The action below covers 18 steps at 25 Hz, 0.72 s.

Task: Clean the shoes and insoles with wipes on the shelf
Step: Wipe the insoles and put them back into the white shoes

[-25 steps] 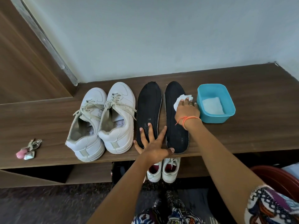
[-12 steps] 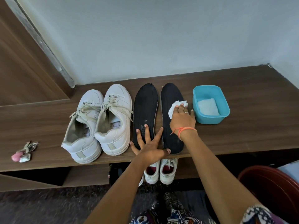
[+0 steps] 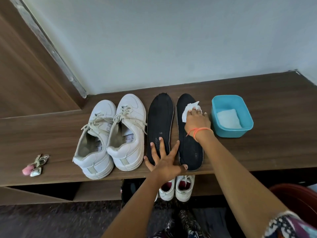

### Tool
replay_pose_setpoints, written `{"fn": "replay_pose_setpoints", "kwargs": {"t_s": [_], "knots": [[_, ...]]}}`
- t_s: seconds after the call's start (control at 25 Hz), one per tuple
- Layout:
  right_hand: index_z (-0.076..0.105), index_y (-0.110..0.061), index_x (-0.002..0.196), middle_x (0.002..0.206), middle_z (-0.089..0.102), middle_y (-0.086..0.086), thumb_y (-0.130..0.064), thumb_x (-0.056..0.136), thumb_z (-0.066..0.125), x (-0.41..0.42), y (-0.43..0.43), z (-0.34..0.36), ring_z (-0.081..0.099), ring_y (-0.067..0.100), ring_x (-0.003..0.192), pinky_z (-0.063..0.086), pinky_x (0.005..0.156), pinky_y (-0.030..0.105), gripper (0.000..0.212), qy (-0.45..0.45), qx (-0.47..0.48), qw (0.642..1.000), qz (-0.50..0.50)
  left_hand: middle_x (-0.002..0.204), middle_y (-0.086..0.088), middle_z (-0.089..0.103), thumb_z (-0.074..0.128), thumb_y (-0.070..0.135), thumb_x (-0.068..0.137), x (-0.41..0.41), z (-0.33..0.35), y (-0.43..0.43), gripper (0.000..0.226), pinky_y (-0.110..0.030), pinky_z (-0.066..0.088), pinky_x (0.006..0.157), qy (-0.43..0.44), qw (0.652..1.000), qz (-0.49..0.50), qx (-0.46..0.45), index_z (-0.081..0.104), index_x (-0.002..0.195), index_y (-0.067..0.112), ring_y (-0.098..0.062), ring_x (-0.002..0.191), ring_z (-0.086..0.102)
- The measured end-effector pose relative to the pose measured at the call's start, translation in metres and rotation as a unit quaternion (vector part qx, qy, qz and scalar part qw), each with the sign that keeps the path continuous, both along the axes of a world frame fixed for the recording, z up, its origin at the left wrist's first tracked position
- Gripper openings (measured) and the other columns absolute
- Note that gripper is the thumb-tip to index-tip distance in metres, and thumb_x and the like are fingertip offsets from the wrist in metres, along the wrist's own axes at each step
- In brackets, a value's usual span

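Observation:
Two white sneakers stand side by side on the brown wooden shelf, toes to the wall. Right of them lie two black insoles, the left insole and the right insole. My left hand lies flat with spread fingers across the heel ends of both insoles. My right hand presses a white wipe with straight fingers onto the upper half of the right insole.
A blue plastic tub with folded white wipes stands right of the insoles. A small pink keyring bundle lies at the shelf's left. A smaller pair of white shoes sits under the shelf edge. A dark red round object is at lower right.
My right hand and the wipe slid back down the right insole half a second ago and have now moved up toward its toe again. My left hand has stayed on the heels.

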State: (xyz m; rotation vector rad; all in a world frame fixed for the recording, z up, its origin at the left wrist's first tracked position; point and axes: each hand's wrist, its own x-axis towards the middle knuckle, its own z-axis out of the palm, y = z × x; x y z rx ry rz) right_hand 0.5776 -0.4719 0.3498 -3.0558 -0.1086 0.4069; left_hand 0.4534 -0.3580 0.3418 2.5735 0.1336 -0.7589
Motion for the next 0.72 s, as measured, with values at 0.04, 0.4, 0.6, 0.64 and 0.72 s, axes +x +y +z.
{"fn": "replay_pose_setpoints", "kwargs": {"t_s": [0.04, 0.4, 0.6, 0.64, 0.72], "knots": [[0.012, -0.005, 0.151, 0.159, 0.007, 0.013, -0.023, 0.097, 0.037, -0.007, 0.002, -0.001, 0.007, 0.028, 0.147, 0.011, 0.119, 0.044, 0.061, 0.003, 0.006, 1.0, -0.001, 0.146, 0.005, -0.042, 0.056, 0.047, 0.086, -0.001, 0.0, 0.0, 0.082, -0.058, -0.017, 0.107, 0.0, 1.0, 0.001, 0.0, -0.003, 0.142, 0.054, -0.027, 0.132, -0.042], [0.007, -0.004, 0.151, 0.159, 0.001, 0.014, -0.015, 0.099, 0.029, 0.052, 0.013, 0.007, 0.002, 0.03, 0.147, 0.011, 0.12, 0.045, 0.058, 0.047, 0.062, 0.997, -0.018, 0.147, 0.006, -0.041, 0.056, 0.047, 0.086, 0.0, -0.003, -0.001, 0.081, -0.059, -0.016, 0.108, -0.006, 1.0, 0.003, 0.002, -0.002, 0.142, 0.055, -0.027, 0.133, -0.042], [0.026, -0.012, 0.147, 0.152, 0.025, 0.013, -0.007, 0.095, 0.038, 0.047, 0.013, 0.007, 0.025, 0.031, 0.141, 0.027, 0.113, 0.046, 0.054, -0.018, 0.039, 0.996, 0.073, 0.147, 0.006, -0.041, 0.056, 0.047, 0.086, 0.001, -0.004, 0.0, 0.082, -0.059, -0.017, 0.107, -0.006, 1.0, 0.006, 0.003, -0.003, 0.142, 0.054, -0.027, 0.133, -0.042], [0.033, -0.014, 0.144, 0.147, 0.034, 0.012, -0.004, 0.092, 0.041, 0.036, 0.011, 0.006, 0.035, 0.031, 0.135, 0.034, 0.108, 0.044, 0.053, -0.037, 0.045, 0.994, 0.09, 0.147, 0.006, -0.041, 0.056, 0.047, 0.086, 0.001, -0.004, 0.0, 0.082, -0.058, -0.017, 0.108, -0.005, 1.0, 0.007, 0.003, -0.003, 0.143, 0.054, -0.027, 0.133, -0.042], [0.047, -0.017, 0.136, 0.134, 0.051, 0.011, -0.002, 0.089, 0.046, 0.006, 0.007, 0.001, 0.05, 0.031, 0.122, 0.043, 0.098, 0.039, 0.049, -0.071, 0.081, 0.99, 0.093, 0.147, 0.005, -0.041, 0.056, 0.046, 0.086, 0.001, -0.003, -0.001, 0.082, -0.058, -0.017, 0.108, -0.004, 1.0, 0.008, 0.004, -0.002, 0.143, 0.053, -0.027, 0.133, -0.042]]}}
